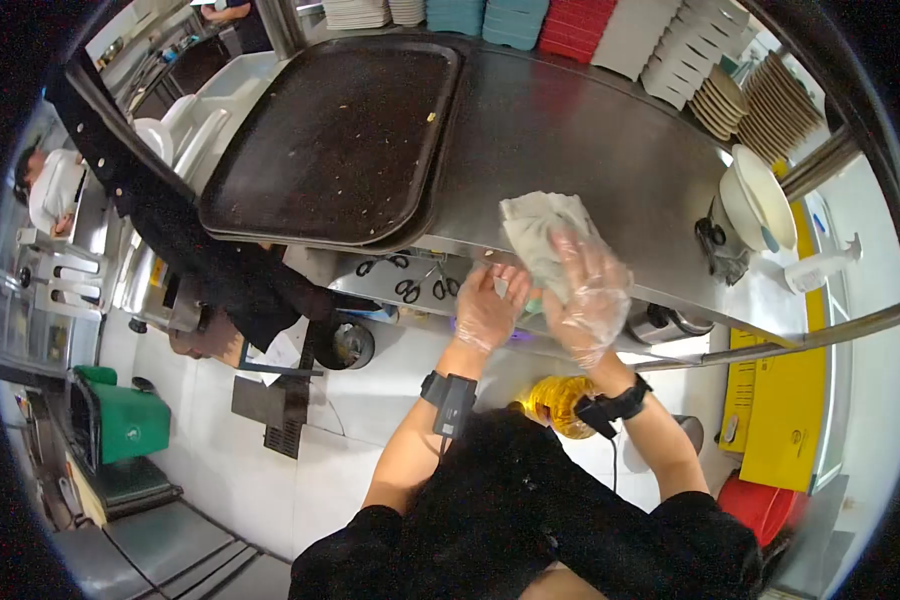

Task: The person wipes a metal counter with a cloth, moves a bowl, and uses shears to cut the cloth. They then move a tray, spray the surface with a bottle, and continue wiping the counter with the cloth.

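A pale, folded cloth [545,228] lies at the front edge of the steel counter [610,160]. My right hand [592,285], in a clear plastic glove, holds the cloth, with its fingers laid over the near side. Beside it, my left hand [492,308], also gloved, is at the counter's front edge with its fingers loosely bent and slightly apart. I see nothing held in it. To the left, a large dark tray [335,140] with crumbs on it rests on top of another tray.
Stacked red trays [577,28] and brown plates [775,100] line the back. A cream bowl [755,200] and a white pump bottle [820,268] stand at right. Scissors [407,290] lie on the lower shelf. An oil bottle [560,403] is below. A person [55,190] is at far left.
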A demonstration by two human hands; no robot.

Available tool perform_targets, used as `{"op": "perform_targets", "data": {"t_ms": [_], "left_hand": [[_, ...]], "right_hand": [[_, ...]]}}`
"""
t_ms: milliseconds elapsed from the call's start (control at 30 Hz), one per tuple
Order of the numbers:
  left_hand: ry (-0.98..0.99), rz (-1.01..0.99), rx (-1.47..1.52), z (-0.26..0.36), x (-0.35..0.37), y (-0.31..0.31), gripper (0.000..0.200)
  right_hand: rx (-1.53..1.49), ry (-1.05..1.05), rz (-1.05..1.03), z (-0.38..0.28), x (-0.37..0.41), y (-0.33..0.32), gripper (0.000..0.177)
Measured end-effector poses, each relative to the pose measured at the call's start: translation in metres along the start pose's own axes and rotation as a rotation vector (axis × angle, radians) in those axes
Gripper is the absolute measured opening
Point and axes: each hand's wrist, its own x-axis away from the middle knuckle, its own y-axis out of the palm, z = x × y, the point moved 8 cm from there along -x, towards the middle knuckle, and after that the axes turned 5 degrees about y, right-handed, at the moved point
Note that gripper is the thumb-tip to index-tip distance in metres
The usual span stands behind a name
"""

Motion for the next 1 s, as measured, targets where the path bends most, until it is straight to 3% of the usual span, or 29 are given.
{"op": "perform_targets", "data": {"t_ms": [100, 167, 200, 267, 333, 367, 500, 567, 600, 667, 767, 800, 867, 1000], "left_hand": [[0.141, -0.064, -0.182, 0.016, -0.007, 0.002, 0.019], [0.121, -0.329, -0.364, 0.019, 0.014, 0.04, 0.037], [0.116, -0.328, -0.369, 0.022, 0.014, 0.04, 0.037], [0.043, -0.1, -0.19, 0.027, 0.008, 0.024, 0.038], [-0.011, -0.048, -0.168, 0.026, 0.01, 0.024, 0.038], [-0.065, 0.008, -0.149, 0.024, 0.012, 0.021, 0.037], [-0.013, -0.052, -0.212, 0.031, -0.02, -0.023, 0.038], [0.107, -0.251, -0.515, 0.046, -0.032, -0.033, 0.039], [0.107, -0.249, -0.513, 0.049, -0.036, -0.041, 0.039], [0.3, -0.426, -0.708, 0.064, -0.035, -0.03, 0.027], [0.318, -0.375, -0.762, 0.088, -0.023, -0.019, 0.033], [0.32, -0.372, -0.765, 0.091, -0.015, -0.008, 0.033], [0.168, -0.17, -0.518, 0.092, 0.005, 0.014, 0.034], [0.031, -0.228, -0.194, 0.094, -0.001, 0.017, 0.032]], "right_hand": [[-0.047, 0.024, -0.001, -0.027, 0.008, 0.022, 0.078], [-0.059, 0.024, 0.052, -0.028, 0.008, 0.029, 0.081], [-0.095, -0.035, -0.003, -0.029, 0.007, 0.027, 0.083], [-0.128, -0.09, -0.056, -0.019, 0.002, 0.017, 0.084], [-0.114, -0.266, -0.32, -0.006, -0.002, 0.023, 0.088], [-0.081, -0.286, -0.335, 0.004, -0.005, 0.027, 0.088], [-0.052, -0.359, -0.274, 0.005, -0.012, 0.043, 0.087], [-0.006, -0.382, -0.122, -0.006, -0.014, 0.043, 0.086], [-0.007, -0.383, -0.124, -0.013, -0.015, 0.047, 0.086], [0.029, -0.401, -0.061, -0.031, -0.019, 0.05, 0.079], [0.061, -0.405, 0.048, -0.054, -0.019, 0.063, 0.066], [0.052, -0.424, 0.112, -0.056, -0.015, 0.065, 0.06], [0.061, -0.427, 0.042, -0.055, -0.011, 0.079, 0.061], [0.042, -0.468, 0.091, -0.06, 0.001, 0.084, 0.061]]}}
